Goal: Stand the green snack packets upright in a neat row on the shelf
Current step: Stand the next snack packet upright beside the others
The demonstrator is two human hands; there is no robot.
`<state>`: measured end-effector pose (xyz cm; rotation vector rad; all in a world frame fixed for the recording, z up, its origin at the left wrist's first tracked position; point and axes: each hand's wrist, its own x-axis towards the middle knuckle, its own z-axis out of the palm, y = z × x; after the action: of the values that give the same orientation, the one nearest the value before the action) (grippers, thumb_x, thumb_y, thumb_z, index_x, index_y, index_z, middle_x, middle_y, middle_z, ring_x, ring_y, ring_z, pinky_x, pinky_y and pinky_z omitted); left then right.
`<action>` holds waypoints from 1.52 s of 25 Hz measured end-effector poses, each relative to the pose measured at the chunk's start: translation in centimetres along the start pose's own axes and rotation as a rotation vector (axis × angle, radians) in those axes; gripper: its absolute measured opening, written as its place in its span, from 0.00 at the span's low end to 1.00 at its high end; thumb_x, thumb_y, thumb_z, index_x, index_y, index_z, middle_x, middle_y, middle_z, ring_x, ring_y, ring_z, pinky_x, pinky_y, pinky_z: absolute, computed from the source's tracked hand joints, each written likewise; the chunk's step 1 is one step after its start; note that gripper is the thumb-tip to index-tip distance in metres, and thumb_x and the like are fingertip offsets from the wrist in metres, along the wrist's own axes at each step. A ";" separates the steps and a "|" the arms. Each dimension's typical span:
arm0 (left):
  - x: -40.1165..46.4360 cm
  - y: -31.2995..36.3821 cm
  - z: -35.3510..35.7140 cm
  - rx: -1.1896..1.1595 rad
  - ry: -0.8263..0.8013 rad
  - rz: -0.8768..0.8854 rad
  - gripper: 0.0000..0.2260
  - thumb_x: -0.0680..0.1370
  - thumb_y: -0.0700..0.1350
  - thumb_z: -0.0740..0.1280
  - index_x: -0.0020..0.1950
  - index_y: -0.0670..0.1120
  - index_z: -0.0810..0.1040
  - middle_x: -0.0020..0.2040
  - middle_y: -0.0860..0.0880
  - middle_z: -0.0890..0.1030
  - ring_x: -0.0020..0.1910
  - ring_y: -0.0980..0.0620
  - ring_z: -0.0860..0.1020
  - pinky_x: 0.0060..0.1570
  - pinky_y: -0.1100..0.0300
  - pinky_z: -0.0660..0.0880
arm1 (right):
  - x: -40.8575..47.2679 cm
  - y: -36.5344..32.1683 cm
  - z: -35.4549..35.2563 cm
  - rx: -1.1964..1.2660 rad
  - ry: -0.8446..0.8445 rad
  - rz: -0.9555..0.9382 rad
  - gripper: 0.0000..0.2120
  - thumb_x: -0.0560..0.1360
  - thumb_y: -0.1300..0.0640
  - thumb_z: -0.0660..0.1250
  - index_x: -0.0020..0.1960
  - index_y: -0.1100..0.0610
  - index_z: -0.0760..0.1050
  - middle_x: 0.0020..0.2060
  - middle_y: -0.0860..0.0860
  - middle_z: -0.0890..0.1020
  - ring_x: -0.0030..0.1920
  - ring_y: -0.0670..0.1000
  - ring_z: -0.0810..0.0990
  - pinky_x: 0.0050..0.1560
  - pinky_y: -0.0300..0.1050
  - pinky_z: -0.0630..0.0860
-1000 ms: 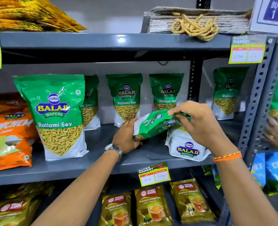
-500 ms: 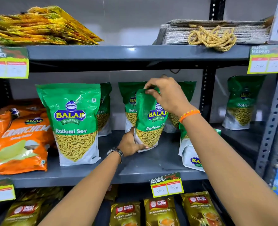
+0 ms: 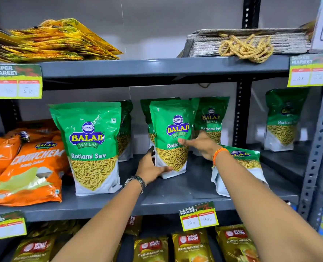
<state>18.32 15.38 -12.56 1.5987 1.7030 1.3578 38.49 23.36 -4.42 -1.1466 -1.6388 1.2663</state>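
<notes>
A green Balaji Ratlami Sev packet (image 3: 173, 129) stands upright at the middle of the grey shelf (image 3: 175, 199). My left hand (image 3: 151, 167) rests open against its lower left corner, thumb along the base. My right hand (image 3: 200, 146) is open, fingers lying on the packet's right front. A larger-looking green packet (image 3: 92, 148) stands near the front at left. More green packets stand at the back (image 3: 125, 129) (image 3: 211, 120) (image 3: 283, 120). Another green packet (image 3: 240, 161) leans backward behind my right forearm.
Orange snack packets (image 3: 24, 173) lie piled at the shelf's left end. A black upright post (image 3: 242, 114) divides the back. A price tag (image 3: 198, 216) hangs on the shelf's front edge, with tea packets (image 3: 191, 244) below. Yellow packs and woven bags fill the top shelf.
The packet went from lying tilted in both hands to standing on the shelf. My right hand left its top edge and dropped to its front; both hands have opened.
</notes>
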 end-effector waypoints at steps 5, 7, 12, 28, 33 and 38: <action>-1.0 1.2 1.6 0.114 0.221 0.032 0.38 0.55 0.51 0.87 0.59 0.41 0.74 0.56 0.46 0.83 0.53 0.47 0.81 0.45 0.61 0.73 | 1.5 2.6 0.9 -0.034 -0.113 0.058 0.55 0.45 0.56 0.89 0.69 0.56 0.71 0.63 0.54 0.83 0.64 0.54 0.80 0.60 0.53 0.79; -0.7 0.9 1.2 0.119 0.202 0.008 0.37 0.57 0.50 0.87 0.58 0.41 0.74 0.56 0.45 0.83 0.54 0.46 0.81 0.46 0.61 0.73 | 5.1 5.0 0.9 -0.123 -0.082 -0.016 0.58 0.39 0.43 0.89 0.67 0.52 0.73 0.61 0.50 0.84 0.62 0.53 0.82 0.66 0.55 0.76; 0.4 -0.4 -2.5 0.134 0.126 -0.016 0.35 0.61 0.46 0.85 0.63 0.43 0.74 0.60 0.46 0.84 0.58 0.47 0.81 0.54 0.58 0.77 | 1.8 2.3 4.5 -0.427 0.125 -0.129 0.49 0.46 0.31 0.82 0.61 0.54 0.78 0.53 0.47 0.85 0.54 0.51 0.83 0.59 0.44 0.79; 1.2 1.4 -8.3 0.215 0.099 0.049 0.39 0.65 0.49 0.83 0.71 0.47 0.70 0.67 0.48 0.79 0.65 0.47 0.76 0.59 0.62 0.69 | -2.4 -2.3 9.3 -0.601 0.342 -0.309 0.42 0.62 0.31 0.75 0.61 0.61 0.71 0.58 0.59 0.84 0.60 0.62 0.82 0.57 0.55 0.79; 1.9 1.8 -8.6 0.229 0.099 0.047 0.41 0.64 0.51 0.84 0.72 0.47 0.70 0.67 0.47 0.79 0.66 0.46 0.76 0.61 0.60 0.71 | -2.5 -3.0 9.2 -0.600 0.349 -0.309 0.43 0.62 0.29 0.75 0.61 0.61 0.71 0.57 0.59 0.84 0.60 0.63 0.82 0.58 0.57 0.80; 2.6 2.1 -10.2 0.226 0.123 0.062 0.39 0.65 0.47 0.83 0.72 0.47 0.69 0.66 0.47 0.80 0.66 0.46 0.77 0.62 0.59 0.72 | -1.5 -4.7 9.8 -0.549 0.331 -0.299 0.43 0.59 0.30 0.76 0.60 0.60 0.72 0.57 0.58 0.84 0.59 0.61 0.82 0.57 0.56 0.81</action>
<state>10.20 13.90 -5.63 1.7337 1.9540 1.3582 28.92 18.52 -2.14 -1.2802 -1.8608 0.4140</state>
